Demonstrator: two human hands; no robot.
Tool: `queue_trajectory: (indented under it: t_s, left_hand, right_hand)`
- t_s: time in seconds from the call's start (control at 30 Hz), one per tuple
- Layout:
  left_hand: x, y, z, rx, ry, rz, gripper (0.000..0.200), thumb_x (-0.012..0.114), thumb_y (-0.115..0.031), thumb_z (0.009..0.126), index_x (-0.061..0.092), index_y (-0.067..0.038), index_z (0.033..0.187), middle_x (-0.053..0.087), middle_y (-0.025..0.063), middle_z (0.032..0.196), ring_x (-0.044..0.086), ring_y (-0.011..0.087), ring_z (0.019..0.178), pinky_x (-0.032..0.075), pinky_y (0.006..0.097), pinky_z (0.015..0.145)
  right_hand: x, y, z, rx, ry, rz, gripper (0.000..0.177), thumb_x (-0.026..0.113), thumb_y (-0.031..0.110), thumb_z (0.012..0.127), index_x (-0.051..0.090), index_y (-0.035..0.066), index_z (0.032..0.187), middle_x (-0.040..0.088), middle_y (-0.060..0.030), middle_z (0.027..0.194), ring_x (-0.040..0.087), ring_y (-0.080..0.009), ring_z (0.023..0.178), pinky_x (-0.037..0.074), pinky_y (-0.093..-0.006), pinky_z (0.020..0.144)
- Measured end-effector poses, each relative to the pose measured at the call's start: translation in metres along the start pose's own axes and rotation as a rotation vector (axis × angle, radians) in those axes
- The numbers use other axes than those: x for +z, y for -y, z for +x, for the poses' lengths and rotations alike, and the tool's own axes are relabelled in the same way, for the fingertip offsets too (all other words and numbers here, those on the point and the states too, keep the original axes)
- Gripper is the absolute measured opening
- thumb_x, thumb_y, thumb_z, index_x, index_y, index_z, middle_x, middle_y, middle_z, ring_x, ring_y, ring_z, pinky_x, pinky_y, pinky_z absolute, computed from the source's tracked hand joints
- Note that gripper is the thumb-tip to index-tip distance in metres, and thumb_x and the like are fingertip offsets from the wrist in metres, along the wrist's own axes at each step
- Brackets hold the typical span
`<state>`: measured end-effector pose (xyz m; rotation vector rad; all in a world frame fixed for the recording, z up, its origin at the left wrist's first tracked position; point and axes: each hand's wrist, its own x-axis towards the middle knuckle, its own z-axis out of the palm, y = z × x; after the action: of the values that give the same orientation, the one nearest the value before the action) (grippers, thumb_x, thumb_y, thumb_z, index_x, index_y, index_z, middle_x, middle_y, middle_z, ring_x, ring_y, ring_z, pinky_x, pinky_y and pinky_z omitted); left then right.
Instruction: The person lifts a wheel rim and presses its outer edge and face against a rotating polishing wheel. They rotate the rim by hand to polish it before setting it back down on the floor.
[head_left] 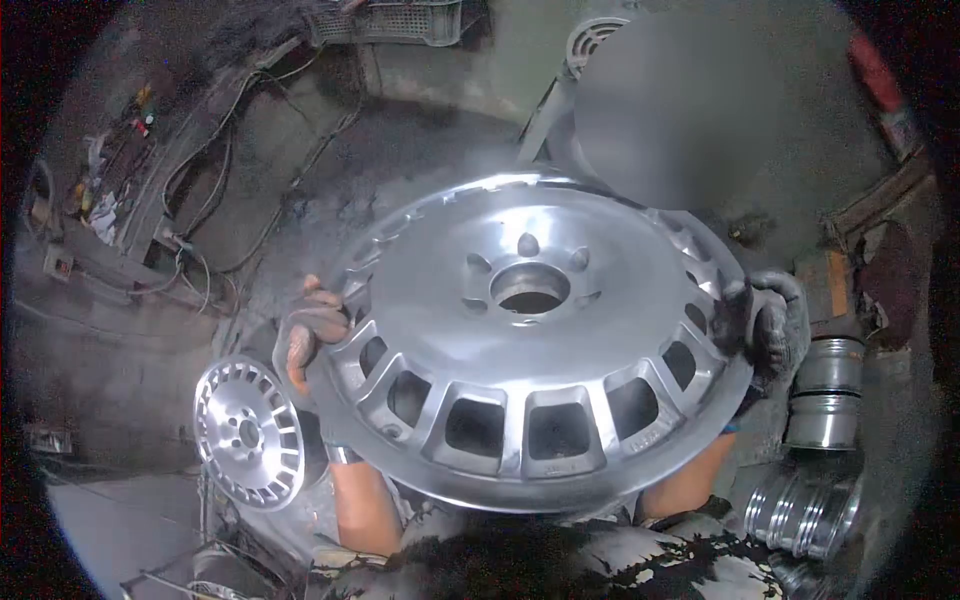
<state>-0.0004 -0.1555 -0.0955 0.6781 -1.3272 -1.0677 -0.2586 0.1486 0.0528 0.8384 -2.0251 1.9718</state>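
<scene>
A large silver alloy wheel [440, 290] fills the middle of the view, face up and tilted, with a central hole, several bolt holes and slots round its edge. My left hand [315, 325], in a dirty glove with bare fingertips showing, grips its left edge. On the opposite edge my right hand [775, 320], in a dark, soiled glove, is closed round the rim. Parts of the fingers on both sides are hidden by the wheel. Both forearms pass beneath it.
A second slotted wheel [222, 440] stands at lower left. Silver rim barrels [826, 420] are stacked at right, with more barrels [803, 515] below. Cables [225, 150] run along the left. A plastic crate [400, 25] is at the top. A grey blur covers the upper right.
</scene>
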Motion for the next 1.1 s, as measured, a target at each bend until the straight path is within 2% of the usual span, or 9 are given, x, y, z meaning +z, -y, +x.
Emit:
queue_trajectory:
  t_s: [0.1,0.13,0.23,0.33,0.47,0.6,0.7,0.87,1.1]
  left_hand:
    - [-0.009,-0.010,0.002,-0.017,0.110,-0.284,0.031,0.052,-0.023,0.092,0.060,0.006,0.095,0.062,0.0126,0.091,0.059,0.0223,0.097,0.039,0.0422,0.113]
    - [-0.018,-0.006,0.003,-0.047,0.147,-0.372,0.035,0.051,-0.018,0.096,0.056,0.012,0.113,0.061,0.0152,0.102,0.058,0.0210,0.102,0.040,0.0375,0.111]
    - [-0.034,0.008,0.004,0.025,0.207,-0.406,0.040,0.047,-0.012,0.099,0.057,0.016,0.125,0.062,0.0176,0.117,0.058,0.0213,0.109,0.042,0.0364,0.111]
    - [-0.036,0.010,0.011,0.310,0.278,-0.161,0.031,0.047,-0.008,0.095,0.063,0.008,0.117,0.063,0.0115,0.120,0.062,0.0229,0.109,0.045,0.0399,0.112]
    - [-0.035,-0.014,0.009,0.316,0.289,0.044,0.023,0.050,-0.008,0.091,0.067,0.003,0.102,0.068,0.0101,0.108,0.063,0.0216,0.108,0.046,0.0423,0.111]
    - [-0.007,-0.065,-0.010,0.187,0.063,0.047,0.033,0.046,-0.017,0.092,0.066,0.005,0.078,0.067,0.0157,0.084,0.065,0.0298,0.089,0.043,0.0537,0.109]
    - [-0.013,-0.065,-0.009,0.320,0.119,0.179,0.035,0.047,-0.018,0.095,0.067,0.005,0.078,0.067,0.0151,0.084,0.065,0.0285,0.088,0.044,0.0531,0.108]
    - [-0.010,-0.056,-0.012,0.050,0.037,-0.088,0.035,0.049,-0.021,0.097,0.067,0.005,0.082,0.066,0.0140,0.084,0.063,0.0255,0.085,0.045,0.0478,0.106]
    - [-0.029,-0.016,0.010,0.141,0.307,-0.288,0.042,0.051,-0.025,0.097,0.062,0.012,0.111,0.064,0.0173,0.108,0.061,0.0224,0.099,0.046,0.0382,0.104]
  right_hand:
    - [0.007,-0.012,0.013,-0.099,0.035,-0.127,0.056,0.066,0.050,0.093,0.067,-0.005,0.103,0.070,-0.0118,0.087,0.067,-0.0182,0.075,0.053,-0.0294,0.069]
    - [0.012,-0.018,0.018,-0.189,0.019,-0.185,0.058,0.066,0.053,0.093,0.069,-0.005,0.102,0.070,-0.0109,0.087,0.067,-0.0180,0.076,0.053,-0.0298,0.071]
    - [0.025,-0.014,0.023,-0.225,0.021,-0.229,0.062,0.065,0.058,0.092,0.070,-0.004,0.101,0.070,-0.0088,0.086,0.067,-0.0162,0.077,0.052,-0.0303,0.072]
    - [0.029,-0.012,0.019,-0.032,0.053,-0.087,0.065,0.066,0.060,0.092,0.070,-0.004,0.103,0.070,-0.0063,0.083,0.066,-0.0145,0.076,0.052,-0.0289,0.071]
    - [0.024,-0.023,0.025,-0.045,0.109,-0.037,0.048,0.066,0.041,0.097,0.063,-0.003,0.114,0.066,-0.0078,0.090,0.067,-0.0154,0.082,0.059,-0.0310,0.073]
    - [0.028,-0.018,0.024,-0.013,0.131,0.004,0.038,0.064,0.031,0.100,0.060,-0.003,0.117,0.065,-0.0075,0.094,0.067,-0.0151,0.086,0.060,-0.0284,0.075]
    - [0.034,-0.015,0.022,-0.046,0.131,-0.014,0.038,0.064,0.032,0.100,0.062,-0.003,0.115,0.065,-0.0060,0.093,0.066,-0.0141,0.084,0.057,-0.0272,0.075]
    - [0.025,-0.008,0.013,-0.295,0.039,-0.334,0.053,0.059,0.050,0.101,0.072,-0.002,0.097,0.070,-0.0088,0.086,0.066,-0.0175,0.075,0.051,-0.0333,0.070]
    - [0.025,0.034,-0.036,-0.096,-0.089,-0.292,0.059,0.066,0.055,0.092,0.070,-0.004,0.098,0.068,-0.0093,0.090,0.063,-0.0191,0.084,0.050,-0.0329,0.079]
